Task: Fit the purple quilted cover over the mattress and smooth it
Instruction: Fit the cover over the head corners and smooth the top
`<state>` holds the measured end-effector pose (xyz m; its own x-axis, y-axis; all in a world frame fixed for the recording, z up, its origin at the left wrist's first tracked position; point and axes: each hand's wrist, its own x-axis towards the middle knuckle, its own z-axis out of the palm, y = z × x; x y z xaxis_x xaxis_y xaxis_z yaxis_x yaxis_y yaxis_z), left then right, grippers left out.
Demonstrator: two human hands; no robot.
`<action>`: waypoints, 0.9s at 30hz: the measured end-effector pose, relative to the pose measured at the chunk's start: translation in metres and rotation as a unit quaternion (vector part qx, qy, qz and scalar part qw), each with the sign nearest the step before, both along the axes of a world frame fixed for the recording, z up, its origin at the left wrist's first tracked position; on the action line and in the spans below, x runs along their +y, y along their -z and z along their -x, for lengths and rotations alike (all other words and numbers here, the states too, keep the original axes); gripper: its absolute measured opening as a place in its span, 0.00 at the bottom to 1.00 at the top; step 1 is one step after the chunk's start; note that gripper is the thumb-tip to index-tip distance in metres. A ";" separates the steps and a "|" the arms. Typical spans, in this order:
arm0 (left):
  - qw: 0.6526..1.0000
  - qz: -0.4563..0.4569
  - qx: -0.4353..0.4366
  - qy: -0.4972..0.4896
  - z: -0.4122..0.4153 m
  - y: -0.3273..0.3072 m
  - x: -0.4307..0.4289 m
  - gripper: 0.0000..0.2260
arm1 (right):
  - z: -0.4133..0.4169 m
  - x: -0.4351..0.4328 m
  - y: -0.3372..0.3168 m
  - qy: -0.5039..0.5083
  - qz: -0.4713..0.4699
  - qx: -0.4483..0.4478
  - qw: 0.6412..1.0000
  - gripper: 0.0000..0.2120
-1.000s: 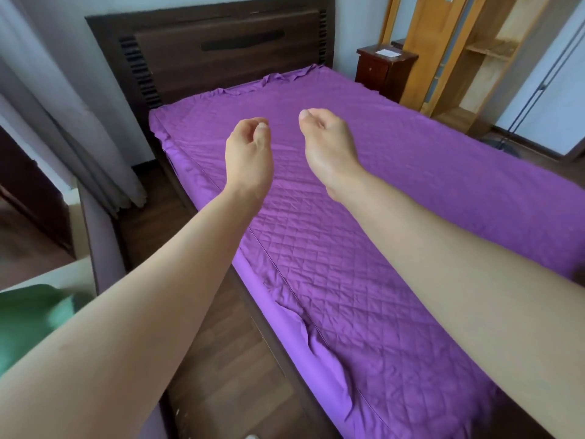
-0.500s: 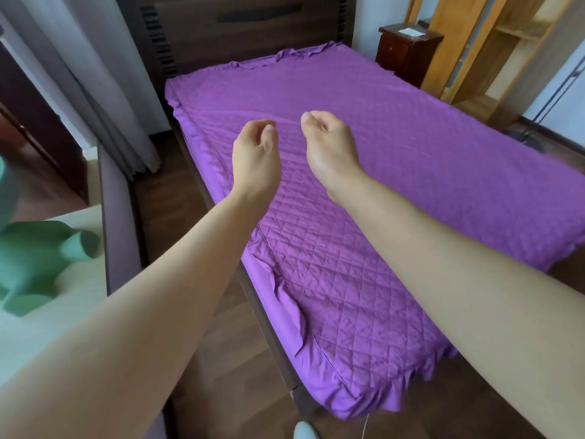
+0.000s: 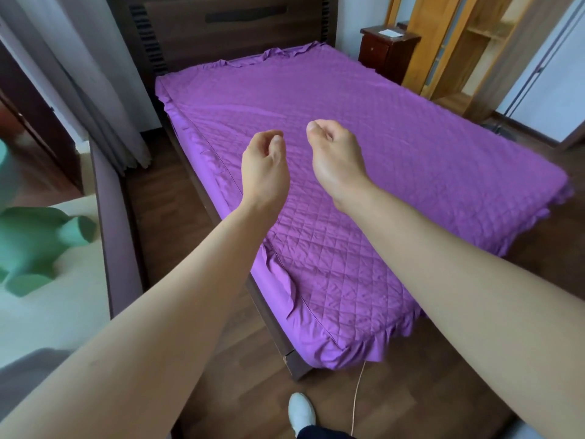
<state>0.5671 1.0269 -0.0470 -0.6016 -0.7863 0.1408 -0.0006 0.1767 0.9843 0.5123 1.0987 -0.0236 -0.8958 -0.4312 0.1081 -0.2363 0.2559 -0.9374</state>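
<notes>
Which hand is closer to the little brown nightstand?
The right hand. It is raised over the middle of the purple cover, on the nightstand side. The left hand is raised nearer the bed's other edge.

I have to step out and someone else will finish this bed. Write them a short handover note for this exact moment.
Left hand: raised above the bed, fingers loosely curled, holding nothing.
Right hand: the same, empty, beside the left.
Purple quilted cover: spread over the whole mattress, frilled skirt hanging at the foot end.
Done: cover is on and mostly flat.
Left: the skirt on the near left side is bunched and folded; the edge by the headboard is ruffled. Straighten both, then smooth the creases at the near corner.
</notes>
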 end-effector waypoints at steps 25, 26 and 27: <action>0.987 -0.051 -0.150 0.006 0.023 0.136 0.099 0.14 | 0.031 0.086 0.136 0.004 -0.083 -0.081 0.993 0.12; 0.986 -0.050 -0.161 0.009 0.022 0.147 0.097 0.14 | 0.033 0.085 0.149 0.006 -0.091 -0.090 0.992 0.11; 0.983 -0.045 -0.175 0.013 0.021 0.158 0.095 0.14 | 0.033 0.085 0.162 0.006 -0.097 -0.100 0.990 0.13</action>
